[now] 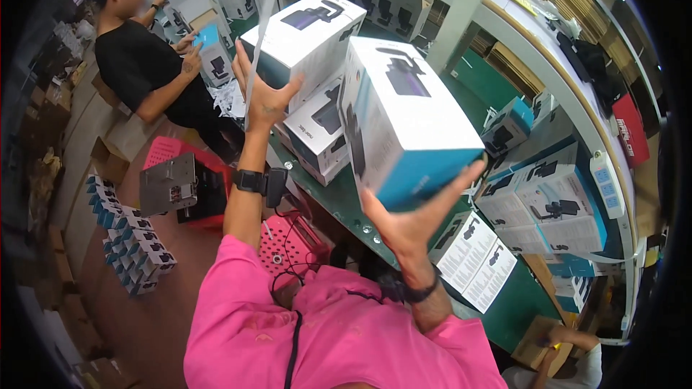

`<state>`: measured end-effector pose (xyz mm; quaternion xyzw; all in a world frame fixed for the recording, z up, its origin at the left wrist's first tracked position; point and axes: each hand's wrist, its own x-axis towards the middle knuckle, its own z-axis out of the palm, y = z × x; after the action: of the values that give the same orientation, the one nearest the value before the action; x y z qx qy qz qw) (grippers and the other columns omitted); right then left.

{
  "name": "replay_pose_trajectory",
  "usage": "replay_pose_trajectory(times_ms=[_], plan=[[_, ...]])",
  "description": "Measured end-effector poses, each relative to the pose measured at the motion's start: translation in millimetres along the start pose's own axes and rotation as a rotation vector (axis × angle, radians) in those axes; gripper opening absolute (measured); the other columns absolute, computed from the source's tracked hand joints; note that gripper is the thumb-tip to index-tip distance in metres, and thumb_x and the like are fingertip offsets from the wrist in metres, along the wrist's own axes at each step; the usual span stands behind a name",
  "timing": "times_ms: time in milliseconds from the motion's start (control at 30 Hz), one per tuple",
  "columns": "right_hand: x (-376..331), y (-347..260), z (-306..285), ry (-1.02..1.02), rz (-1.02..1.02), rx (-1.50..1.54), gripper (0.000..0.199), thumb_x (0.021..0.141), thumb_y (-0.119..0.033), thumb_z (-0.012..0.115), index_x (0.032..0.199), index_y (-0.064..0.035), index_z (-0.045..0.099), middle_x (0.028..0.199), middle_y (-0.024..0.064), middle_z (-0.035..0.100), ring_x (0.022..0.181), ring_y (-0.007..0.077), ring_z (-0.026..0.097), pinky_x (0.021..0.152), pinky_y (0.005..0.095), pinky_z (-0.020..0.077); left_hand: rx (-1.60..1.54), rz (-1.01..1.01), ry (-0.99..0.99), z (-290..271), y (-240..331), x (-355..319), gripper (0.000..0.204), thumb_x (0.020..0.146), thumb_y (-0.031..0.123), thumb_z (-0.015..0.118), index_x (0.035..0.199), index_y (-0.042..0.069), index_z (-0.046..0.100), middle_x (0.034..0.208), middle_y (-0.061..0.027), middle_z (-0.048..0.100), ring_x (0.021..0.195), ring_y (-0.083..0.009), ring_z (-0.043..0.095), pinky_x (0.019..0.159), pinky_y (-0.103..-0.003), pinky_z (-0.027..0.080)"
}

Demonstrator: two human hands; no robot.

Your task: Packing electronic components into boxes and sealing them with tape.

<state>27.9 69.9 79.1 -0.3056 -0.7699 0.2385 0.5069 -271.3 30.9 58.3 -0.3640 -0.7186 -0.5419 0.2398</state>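
My left hand (268,97) grips a white and teal product box (306,47) by its near left end, thumb on the near face and fingers along the left side. That box sits on or just above other white boxes (317,126) stacked on the green workbench (335,205). A second white and teal carton (414,112) is tilted over the bench, with a dark device printed on its top. My right hand (414,220) holds it by its near teal end, thumb and fingers spread to the two sides. The carton's underside is hidden.
Across the left, a person in black (144,50) handles a similar box (213,57). Small boxes (137,245) stand in rows on the floor. A printed box (472,259) lies right of my right hand; a metal post (465,11) rises behind. Another person's hand (566,338) is at lower right.
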Motion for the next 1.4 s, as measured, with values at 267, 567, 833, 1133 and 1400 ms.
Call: replay_pose_trajectory(times_ms=[267,567,833,1133,1400], plan=[[0,6,130,0.123,0.105,0.116,0.132,0.063,-0.027,0.088,0.148,0.0059,-0.008,0.145,0.0317,0.017,0.134,0.0443,0.024,0.11,0.0531,0.0236,0.018,-0.095,-0.056,-4,-48,-5,0.124,0.059,0.031,0.086,0.149,-0.005,0.009,0.133,-0.0295,0.037,0.126,-0.0428,0.038,0.109,-0.045,0.031],[18,61,148,-0.34,0.227,0.404,0.122,0.075,-0.046,0.078,0.15,0.0039,-0.005,0.157,0.0269,0.002,0.146,0.0346,0.009,0.116,0.0468,0.018,-0.319,-0.101,-0.216,-23,-82,7,0.107,0.067,0.035,0.079,0.15,0.002,0.019,0.134,-0.0236,0.037,0.128,-0.0355,0.038,0.109,-0.042,0.03],[4,19,157,-0.521,0.219,0.3,0.129,0.076,-0.051,0.074,0.142,0.0153,-0.015,0.152,0.0369,-0.009,0.145,0.0411,-0.007,0.118,0.0393,0.0008,-0.898,-0.259,-0.175,-2,-77,19,0.085,0.087,0.041,0.064,0.148,0.011,0.014,0.141,-0.0123,0.031,0.132,-0.0245,0.031,0.112,-0.038,0.02],[-5,35,133,-0.663,0.077,0.351,0.13,0.077,-0.05,0.075,0.143,0.0107,-0.019,0.147,0.0417,-0.02,0.14,0.0488,-0.019,0.117,0.0483,0.0019,-0.744,-0.407,-0.082,16,-48,15,0.069,0.089,0.027,0.053,0.148,0.008,0.025,0.143,-0.013,0.036,0.13,-0.025,0.039,0.107,-0.036,0.034],[81,226,-17,-0.059,0.205,-0.201,0.061,0.08,-0.032,0.071,0.124,0.0046,0.052,0.129,0.0242,0.052,0.121,0.0375,0.049,0.104,0.0447,0.0371,-0.031,-0.437,0.309,-42,-43,-158,0.027,0.099,0.021,0.049,0.111,-0.003,0.051,0.095,-0.0071,0.054,0.085,-0.0165,0.051,0.075,-0.032,0.043]])
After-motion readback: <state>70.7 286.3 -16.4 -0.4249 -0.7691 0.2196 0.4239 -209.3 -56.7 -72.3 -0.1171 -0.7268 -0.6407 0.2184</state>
